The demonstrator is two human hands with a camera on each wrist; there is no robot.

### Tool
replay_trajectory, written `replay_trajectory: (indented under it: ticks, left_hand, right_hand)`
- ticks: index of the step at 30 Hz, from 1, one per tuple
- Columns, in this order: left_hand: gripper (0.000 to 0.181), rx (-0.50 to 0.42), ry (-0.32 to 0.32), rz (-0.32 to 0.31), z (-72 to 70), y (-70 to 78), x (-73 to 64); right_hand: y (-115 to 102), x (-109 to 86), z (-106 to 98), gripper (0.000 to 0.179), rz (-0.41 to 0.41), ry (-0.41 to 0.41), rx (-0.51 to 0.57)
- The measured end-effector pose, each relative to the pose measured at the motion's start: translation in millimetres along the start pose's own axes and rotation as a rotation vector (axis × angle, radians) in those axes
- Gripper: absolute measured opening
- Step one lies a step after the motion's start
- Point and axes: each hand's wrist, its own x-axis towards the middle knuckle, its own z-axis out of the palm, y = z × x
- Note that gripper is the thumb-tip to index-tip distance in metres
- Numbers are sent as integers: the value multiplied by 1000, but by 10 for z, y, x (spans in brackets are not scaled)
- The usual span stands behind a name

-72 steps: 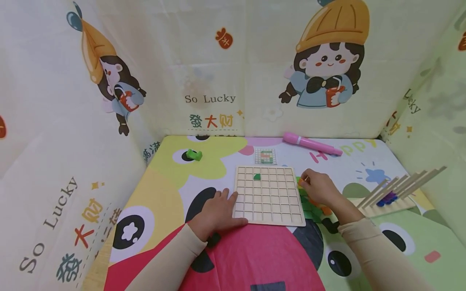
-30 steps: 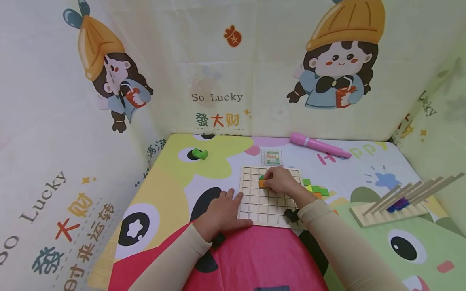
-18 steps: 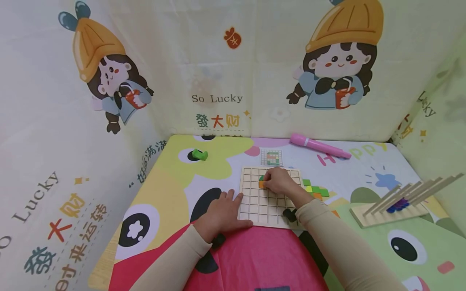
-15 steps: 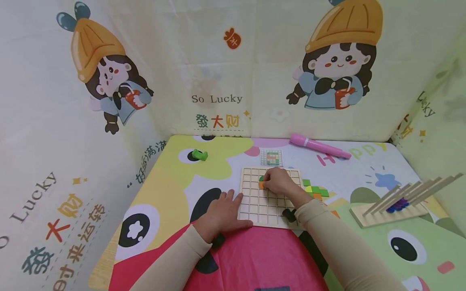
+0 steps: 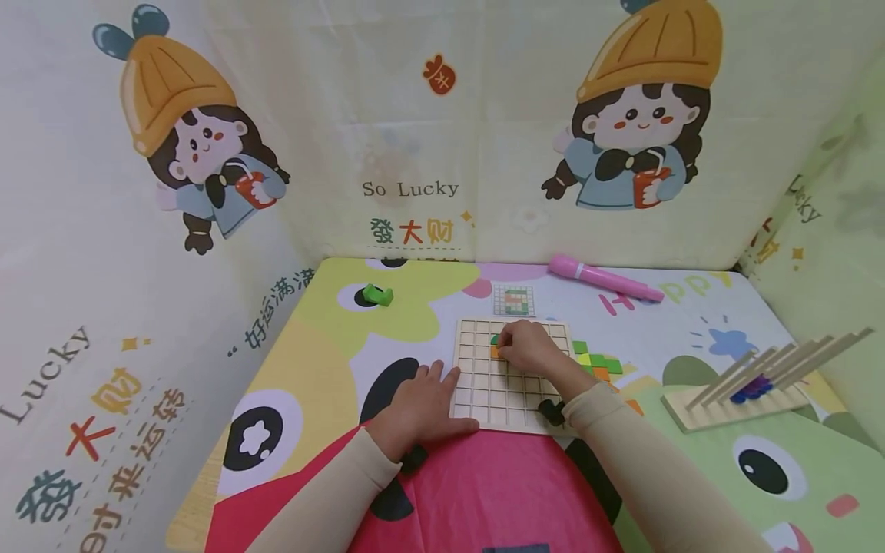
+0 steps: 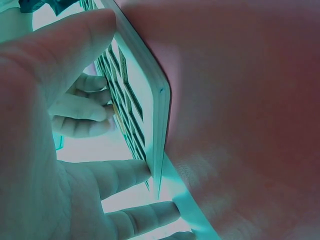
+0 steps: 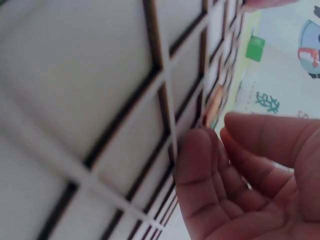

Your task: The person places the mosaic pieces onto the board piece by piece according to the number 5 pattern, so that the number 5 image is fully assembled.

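A wooden grid board [image 5: 477,399] lies flat on the patterned table cover. My left hand [image 5: 418,407] rests at its lower left corner, thumb along the front edge and fingers fairly straight beside the left side. Over the upper left part of the grid, my right hand [image 5: 528,349] has thumb and fingers drawn together at an orange tile [image 5: 494,352]. That tile sits in a cell just below a green tile [image 5: 495,340], partly hidden by the fingers. In the right wrist view the fingertips [image 7: 197,142] are right at the orange tile's edge [image 7: 215,106].
Several green, yellow and orange tiles [image 5: 605,364] lie right of the board, partly behind the right forearm. A small pattern card [image 5: 514,300] is behind the board, a pink marker [image 5: 604,279] at the back. Right stands a peg rack [image 5: 733,407]; back left, a green piece [image 5: 377,295].
My right hand has gone from the loose tiles right of the board to the upper left cells, bringing the orange tile there. It has hardly moved in the last second; my left hand stays put.
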Motion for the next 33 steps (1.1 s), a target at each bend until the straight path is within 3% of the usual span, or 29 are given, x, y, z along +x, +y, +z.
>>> replay_trajectory:
  ticks: [7,16,22,33]
  left_hand:
    - [100,-3,-3,6,22,2,11]
    - [101,-13,-11,-5,24,-1,25]
    - [101,-24,-6,0,0,3,18]
    - [100,-18,-9,5,3,19,5]
  right_hand:
    - [139,-206,-136,14,-86,3,17]
    - [598,-552,-524,28,-29,77,47]
    - [807,-777,-753,29,7,113,-30]
    - [1044,-956,-630,17,9,41,-211]
